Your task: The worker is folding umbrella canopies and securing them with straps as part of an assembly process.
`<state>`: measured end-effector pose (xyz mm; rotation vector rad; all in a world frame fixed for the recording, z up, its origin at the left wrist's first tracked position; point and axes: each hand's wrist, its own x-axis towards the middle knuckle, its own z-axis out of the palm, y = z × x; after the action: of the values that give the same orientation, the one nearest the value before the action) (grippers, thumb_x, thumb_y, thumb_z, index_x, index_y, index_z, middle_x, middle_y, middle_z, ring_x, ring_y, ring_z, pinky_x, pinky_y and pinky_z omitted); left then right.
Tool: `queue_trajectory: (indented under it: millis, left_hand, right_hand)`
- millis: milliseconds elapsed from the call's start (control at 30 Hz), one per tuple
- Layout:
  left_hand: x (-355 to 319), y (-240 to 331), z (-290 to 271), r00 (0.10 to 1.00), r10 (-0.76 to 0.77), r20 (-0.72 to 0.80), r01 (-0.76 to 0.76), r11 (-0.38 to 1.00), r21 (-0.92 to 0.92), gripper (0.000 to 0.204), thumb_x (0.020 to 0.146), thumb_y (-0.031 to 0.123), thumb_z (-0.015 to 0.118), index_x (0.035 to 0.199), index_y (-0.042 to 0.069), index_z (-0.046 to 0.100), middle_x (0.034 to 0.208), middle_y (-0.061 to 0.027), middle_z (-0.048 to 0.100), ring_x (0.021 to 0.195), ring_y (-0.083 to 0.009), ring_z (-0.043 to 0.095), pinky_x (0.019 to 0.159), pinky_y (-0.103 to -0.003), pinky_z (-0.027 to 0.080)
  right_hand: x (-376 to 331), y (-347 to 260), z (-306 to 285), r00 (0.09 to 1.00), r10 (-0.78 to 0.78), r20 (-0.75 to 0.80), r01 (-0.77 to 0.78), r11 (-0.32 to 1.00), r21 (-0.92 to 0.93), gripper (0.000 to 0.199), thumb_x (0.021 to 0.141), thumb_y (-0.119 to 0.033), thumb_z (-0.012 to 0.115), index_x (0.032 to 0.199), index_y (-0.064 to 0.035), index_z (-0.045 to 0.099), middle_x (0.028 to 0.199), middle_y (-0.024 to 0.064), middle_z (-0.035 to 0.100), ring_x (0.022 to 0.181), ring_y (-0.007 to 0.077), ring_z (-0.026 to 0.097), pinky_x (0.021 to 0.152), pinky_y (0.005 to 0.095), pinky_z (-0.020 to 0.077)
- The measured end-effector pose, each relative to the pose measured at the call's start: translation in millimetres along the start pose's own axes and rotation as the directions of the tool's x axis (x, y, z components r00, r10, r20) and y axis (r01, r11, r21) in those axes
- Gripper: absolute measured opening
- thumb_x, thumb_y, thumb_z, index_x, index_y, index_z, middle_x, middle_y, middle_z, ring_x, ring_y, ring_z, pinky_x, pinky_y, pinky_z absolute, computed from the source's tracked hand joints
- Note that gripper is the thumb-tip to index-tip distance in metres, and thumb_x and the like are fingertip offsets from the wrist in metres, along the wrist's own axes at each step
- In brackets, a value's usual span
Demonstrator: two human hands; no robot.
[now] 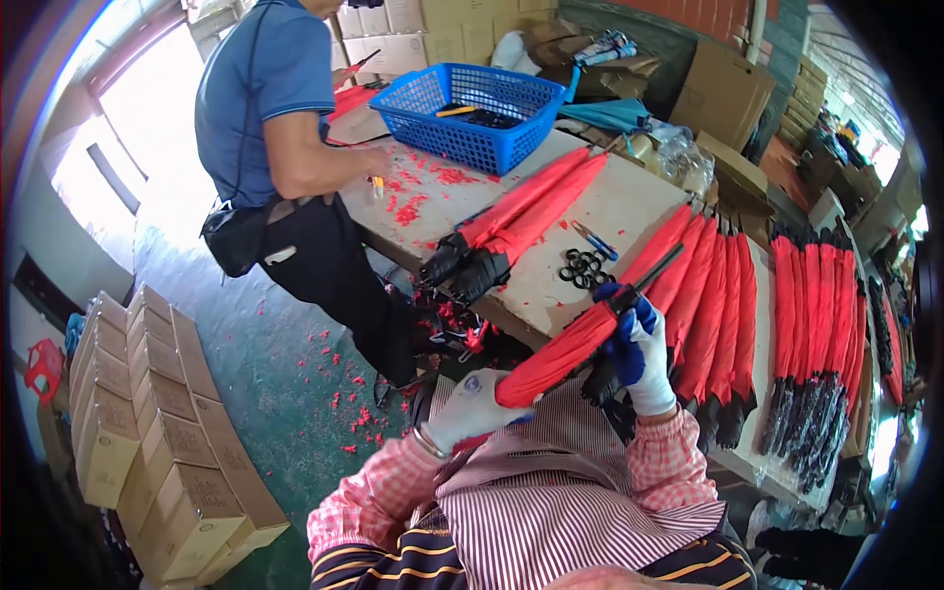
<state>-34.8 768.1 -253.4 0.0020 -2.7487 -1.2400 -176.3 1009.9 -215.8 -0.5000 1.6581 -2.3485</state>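
A folded red umbrella point(556, 359) slants across my lap, its dark shaft end pointing up and to the right. My left hand point(479, 408), in a white glove, is closed round the umbrella's lower part. Near its dark upper end, my right hand point(637, 346), in a white and blue glove, is wrapped round the umbrella. A pile of black rings point(584, 267) lies on the table just beyond, with blue-handled pliers point(596, 241) beside it. Several folded red umbrellas point(703, 315) with dark ends lie in a row to the right of my right hand.
Two red umbrellas point(521, 221) lie mid-table point(551, 295), beyond them a blue basket point(467, 116). At the far left a person point(285, 147) works over red scraps. More umbrellas point(814, 315) lie far right. Cartons point(162, 433) are stacked on the floor at left.
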Motion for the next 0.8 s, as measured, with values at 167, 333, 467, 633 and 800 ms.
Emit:
queue_trajectory:
  millis: [167, 333, 467, 633, 800]
  left_hand:
    - [-2, -24, -15, 0.627, 0.211, 0.750, 0.478, 0.657, -0.583, 0.048, 0.083, 0.031, 0.091, 0.115, 0.000, 0.074, 0.095, -0.0095, 0.077, 0.085, -0.0205, 0.074, 0.076, -0.035, 0.057]
    - [-14, -10, -17, 0.713, 0.234, 0.661, 0.411, 0.625, -0.664, 0.048, 0.082, 0.027, 0.092, 0.117, -0.001, 0.074, 0.099, -0.0084, 0.076, 0.087, -0.0205, 0.073, 0.078, -0.035, 0.058]
    - [-26, 26, -1, 0.949, -0.010, 0.314, 0.118, 0.937, -0.328, 0.059, 0.084, 0.033, 0.091, 0.127, -0.002, 0.069, 0.105, -0.0123, 0.077, 0.094, -0.0263, 0.076, 0.085, -0.036, 0.059]
    - [-24, 39, -2, 0.949, -0.205, 0.239, 0.235, 0.966, -0.107, 0.073, 0.082, 0.046, 0.091, 0.133, -0.001, 0.069, 0.115, -0.0208, 0.077, 0.109, -0.0333, 0.076, 0.096, -0.040, 0.057]
    - [-44, -3, 16, 0.928, -0.293, 0.230, 0.327, 0.936, -0.127, 0.082, 0.079, 0.049, 0.092, 0.136, -0.004, 0.066, 0.122, -0.0240, 0.075, 0.118, -0.0343, 0.073, 0.102, -0.041, 0.055]
  right_hand:
    - [9, -21, 14, 0.895, -0.393, 0.211, 0.396, 0.918, 0.032, 0.059, 0.099, -0.050, 0.077, 0.127, 0.0013, 0.071, 0.110, 0.0073, 0.073, 0.084, 0.0111, 0.060, 0.076, 0.0278, 0.0485]
    - [-3, -43, 10, 0.933, -0.226, 0.280, 0.210, 0.974, 0.085, 0.047, 0.097, -0.038, 0.082, 0.121, 0.0008, 0.073, 0.104, 0.0059, 0.071, 0.088, 0.0132, 0.063, 0.080, 0.0293, 0.0505]
    - [0, -25, 1, 0.995, -0.074, 0.063, 0.077, 0.996, -0.043, 0.038, 0.096, -0.030, 0.084, 0.119, -0.0007, 0.075, 0.109, 0.0043, 0.072, 0.083, 0.0082, 0.064, 0.075, 0.0248, 0.0492]
    - [-1, -14, -6, 0.996, -0.036, -0.080, 0.027, 0.992, -0.119, 0.036, 0.093, -0.007, 0.080, 0.128, -0.0011, 0.073, 0.115, 0.0030, 0.074, 0.083, 0.0046, 0.064, 0.071, 0.0226, 0.0494]
    - [-14, -58, -4, 0.982, 0.013, 0.190, -0.075, 0.944, 0.322, 0.053, 0.090, -0.001, 0.078, 0.141, -0.0009, 0.066, 0.122, 0.0050, 0.075, 0.087, 0.0060, 0.066, 0.073, 0.0224, 0.0523]
